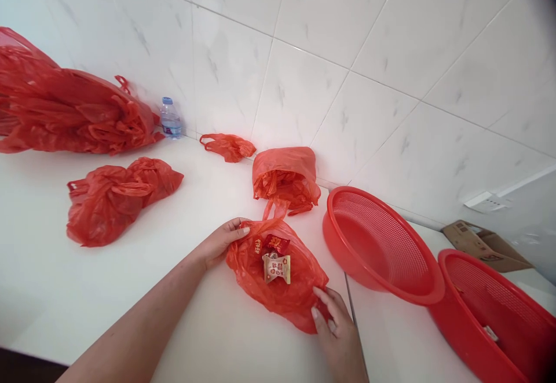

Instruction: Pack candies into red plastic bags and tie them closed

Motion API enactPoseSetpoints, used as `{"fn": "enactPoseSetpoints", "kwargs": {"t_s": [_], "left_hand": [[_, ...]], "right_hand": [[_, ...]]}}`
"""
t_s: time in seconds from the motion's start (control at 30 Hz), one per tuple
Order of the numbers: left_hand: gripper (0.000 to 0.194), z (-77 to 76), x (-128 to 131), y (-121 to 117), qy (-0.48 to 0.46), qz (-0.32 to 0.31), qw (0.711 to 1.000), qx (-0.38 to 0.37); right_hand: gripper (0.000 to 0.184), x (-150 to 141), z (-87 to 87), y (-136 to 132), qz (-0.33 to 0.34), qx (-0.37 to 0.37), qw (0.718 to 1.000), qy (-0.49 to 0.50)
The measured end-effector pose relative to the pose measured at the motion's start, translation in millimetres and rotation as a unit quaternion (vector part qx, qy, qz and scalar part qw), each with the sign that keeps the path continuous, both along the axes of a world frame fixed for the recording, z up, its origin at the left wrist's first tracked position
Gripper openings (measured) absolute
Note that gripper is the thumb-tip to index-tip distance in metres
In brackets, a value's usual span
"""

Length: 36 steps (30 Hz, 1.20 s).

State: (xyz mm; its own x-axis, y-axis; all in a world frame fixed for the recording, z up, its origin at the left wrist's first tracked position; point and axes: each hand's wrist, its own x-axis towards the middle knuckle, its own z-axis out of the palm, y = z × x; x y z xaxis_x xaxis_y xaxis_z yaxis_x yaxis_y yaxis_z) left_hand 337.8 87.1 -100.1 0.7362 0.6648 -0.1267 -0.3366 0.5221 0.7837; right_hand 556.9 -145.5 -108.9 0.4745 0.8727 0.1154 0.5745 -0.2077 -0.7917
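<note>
A small red plastic bag (278,290) lies open on the white counter (174,313) in front of me, with a few wrapped candies (276,267) showing inside it. My left hand (221,243) rests against the bag's left edge, fingers together and pressing the plastic. My right hand (336,328) pinches the bag's lower right edge between thumb and fingers.
Two red perforated baskets stand to the right, one tilted (382,244) and one at the corner (499,319). More red bags lie behind: a rolled one (284,177), a crumpled one (115,197), a small one (228,146), a big pile (65,110). A water bottle (170,117) and a cardboard box (482,244) stand by the tiled wall.
</note>
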Motion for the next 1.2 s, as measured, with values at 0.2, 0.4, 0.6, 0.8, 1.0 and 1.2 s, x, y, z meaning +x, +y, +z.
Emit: {"fn": "enactPoseSetpoints", "kwargs": {"t_s": [0.2, 0.4, 0.6, 0.8, 1.0, 1.2], "left_hand": [[0.045, 8.7, -2, -4, -0.017, 0.013, 1.0, 0.018], [0.035, 40.6, -7, -12, 0.059, 0.109, 0.988, 0.09], [0.025, 91.2, -13, -21, 0.279, 0.255, 0.87, 0.317], [0.015, 139.8, -8, -41, 0.225, 0.321, 0.87, 0.3], [0.014, 169.6, 6, -62, 0.032, 0.186, 0.956, 0.223], [0.012, 170.5, -2, -69, 0.008, 0.161, 0.947, 0.277]], "right_hand": [[0.044, -1, 30.7, -5, -0.091, 0.091, 0.991, 0.023], [0.058, 2, 58.9, -11, -0.236, 0.088, 0.961, 0.111], [0.035, 31, 76.0, -15, -0.174, -0.021, 0.982, 0.065], [0.025, 36, 94.8, -9, -0.191, 0.25, 0.94, 0.131], [0.02, 21, 132.8, 11, -0.088, 0.315, 0.908, 0.26], [0.016, 21, 143.6, 11, -0.061, 0.351, 0.891, 0.28]]}}
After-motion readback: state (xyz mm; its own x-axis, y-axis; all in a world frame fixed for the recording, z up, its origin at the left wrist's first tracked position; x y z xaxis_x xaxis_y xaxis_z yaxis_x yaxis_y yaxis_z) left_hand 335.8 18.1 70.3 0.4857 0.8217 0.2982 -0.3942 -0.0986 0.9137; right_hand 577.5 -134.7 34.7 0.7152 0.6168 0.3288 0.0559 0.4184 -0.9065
